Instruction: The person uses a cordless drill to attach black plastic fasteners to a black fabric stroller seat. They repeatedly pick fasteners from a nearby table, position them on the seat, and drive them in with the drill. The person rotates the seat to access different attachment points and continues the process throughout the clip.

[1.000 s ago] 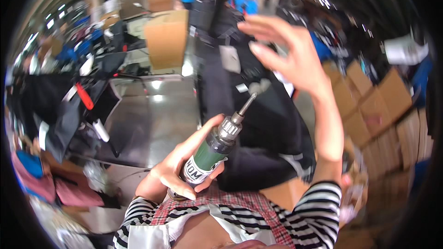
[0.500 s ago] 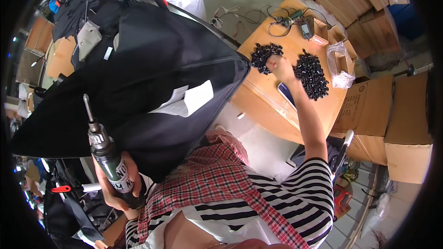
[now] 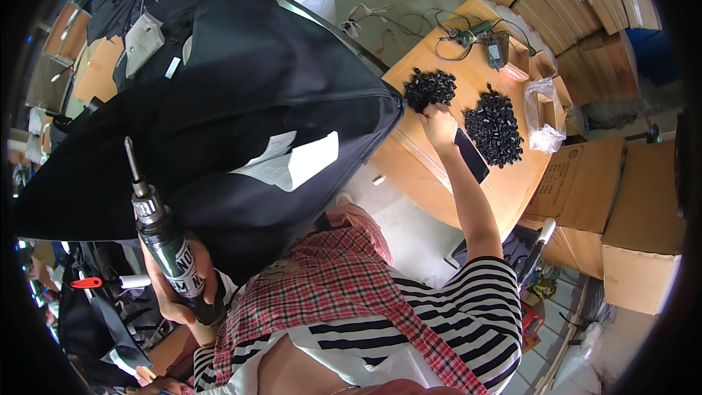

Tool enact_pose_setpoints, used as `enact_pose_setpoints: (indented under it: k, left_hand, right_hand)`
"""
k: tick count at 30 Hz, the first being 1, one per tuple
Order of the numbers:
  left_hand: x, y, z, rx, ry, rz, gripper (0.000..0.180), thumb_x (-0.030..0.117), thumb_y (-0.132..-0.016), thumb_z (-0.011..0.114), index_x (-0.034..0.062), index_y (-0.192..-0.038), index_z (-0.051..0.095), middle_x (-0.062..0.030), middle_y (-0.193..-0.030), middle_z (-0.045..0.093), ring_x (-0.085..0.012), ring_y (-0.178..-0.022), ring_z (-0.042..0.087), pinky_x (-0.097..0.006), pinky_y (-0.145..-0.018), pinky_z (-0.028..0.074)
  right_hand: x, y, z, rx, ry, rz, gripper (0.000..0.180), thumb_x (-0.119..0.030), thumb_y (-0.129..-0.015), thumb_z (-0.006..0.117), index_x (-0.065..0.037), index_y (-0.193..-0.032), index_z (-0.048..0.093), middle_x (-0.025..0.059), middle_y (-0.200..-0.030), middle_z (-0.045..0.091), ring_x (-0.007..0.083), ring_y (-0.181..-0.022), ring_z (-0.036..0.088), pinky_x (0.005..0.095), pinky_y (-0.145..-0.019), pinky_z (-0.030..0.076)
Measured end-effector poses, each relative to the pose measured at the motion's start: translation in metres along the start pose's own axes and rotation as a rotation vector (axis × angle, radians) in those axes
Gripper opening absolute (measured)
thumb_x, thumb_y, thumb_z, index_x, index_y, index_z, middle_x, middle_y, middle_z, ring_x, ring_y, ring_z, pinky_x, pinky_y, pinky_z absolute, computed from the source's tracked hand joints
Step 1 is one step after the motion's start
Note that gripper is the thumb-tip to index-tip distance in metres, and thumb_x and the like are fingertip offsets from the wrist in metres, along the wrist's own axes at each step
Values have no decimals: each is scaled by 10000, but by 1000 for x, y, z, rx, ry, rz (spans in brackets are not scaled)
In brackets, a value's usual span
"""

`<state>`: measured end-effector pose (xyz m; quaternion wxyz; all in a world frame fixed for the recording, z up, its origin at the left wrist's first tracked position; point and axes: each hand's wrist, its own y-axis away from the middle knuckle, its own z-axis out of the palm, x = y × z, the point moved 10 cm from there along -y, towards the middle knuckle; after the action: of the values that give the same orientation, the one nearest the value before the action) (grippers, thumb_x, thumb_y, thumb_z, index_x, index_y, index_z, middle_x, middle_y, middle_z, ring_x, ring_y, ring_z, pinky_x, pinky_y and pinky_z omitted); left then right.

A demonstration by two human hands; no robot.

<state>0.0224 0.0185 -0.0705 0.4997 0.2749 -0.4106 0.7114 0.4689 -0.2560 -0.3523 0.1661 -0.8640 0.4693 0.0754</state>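
My left hand (image 3: 170, 306) is wrapped round a dark power screwdriver (image 3: 162, 238), its long metal bit pointing up and away. My right hand (image 3: 440, 127) reaches to the near edge of a heap of small black plastic parts (image 3: 430, 88). Its fingers are drawn together, and whatever is between them is hidden. Right of that hand lies a second, larger heap of black parts (image 3: 494, 128). A dark phone (image 3: 472, 156) rests beside my right wrist. Black fabric (image 3: 183, 132) is stretched out in front of me, with folded white paper (image 3: 313, 161) on it.
Both heaps sit on a brown cardboard-topped table (image 3: 417, 175). At its far end are a corded tool (image 3: 468, 35), an adapter (image 3: 496, 55) and a clear plastic bag (image 3: 545, 113). Cardboard boxes (image 3: 574, 183) are stacked to the right. A red-tipped handle (image 3: 88, 283) lies at the left.
My right hand has moved from over the first heap to its near edge, uncovering more of the phone. The screwdriver in my left hand has shifted slightly left.
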Motion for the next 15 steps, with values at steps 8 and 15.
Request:
enact_pose_setpoints:
  k: [8,15]
  left_hand:
    - [-4,-9,7,260,42,33,1500,-12,-433,887,93,-1556,-101,-245,-874,587,-207,-528,609,-276,-392,528]
    - [-1,-9,14,357,98,39,1448,-17,-428,869,23,-1562,-31,-220,-896,595,-202,-549,604,-272,-374,512]
  right_hand:
    - [19,0,22,-28,-105,205,146,-223,-741,780,-121,-787,685,103,-913,688,324,-857,685,453,-740,566]
    - [20,-4,-2,9,15,293,269,-314,-721,839,-107,-836,711,129,-878,717,319,-835,707,430,-738,568]
